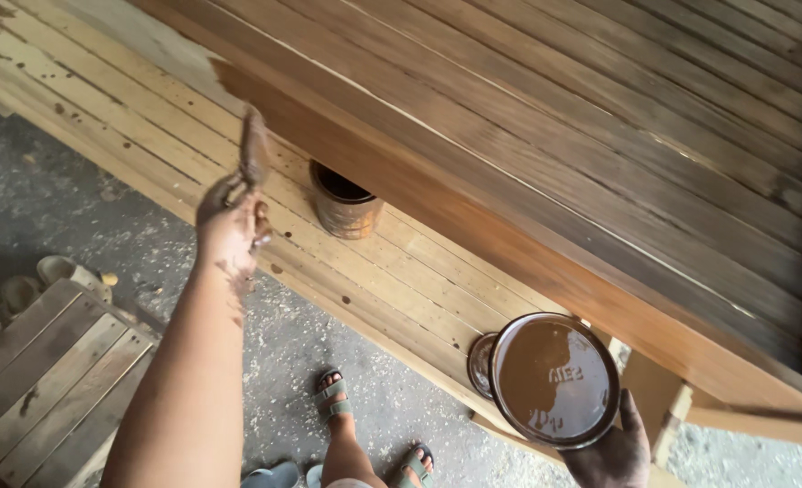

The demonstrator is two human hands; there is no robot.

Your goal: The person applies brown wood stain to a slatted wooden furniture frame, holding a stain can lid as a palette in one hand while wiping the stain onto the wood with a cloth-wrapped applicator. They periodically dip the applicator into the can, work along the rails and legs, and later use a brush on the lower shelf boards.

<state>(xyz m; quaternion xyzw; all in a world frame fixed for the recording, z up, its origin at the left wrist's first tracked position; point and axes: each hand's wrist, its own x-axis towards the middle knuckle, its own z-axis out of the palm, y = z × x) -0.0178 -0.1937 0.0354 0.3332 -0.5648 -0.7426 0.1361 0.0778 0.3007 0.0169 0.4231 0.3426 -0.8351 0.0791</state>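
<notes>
Left hand (pixel 229 221) brushes the plank edge (pixel 265 95) — right hand (pixel 613 452) grips lid (pixel 553 380).

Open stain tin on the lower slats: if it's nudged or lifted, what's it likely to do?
The open tin stands upright with no lid on, so a hard push would probably slop or spill stain. Its sides look smeared, so it may be slippery to grip. It is round, so once tipped it would likely roll along the slats.
</notes>
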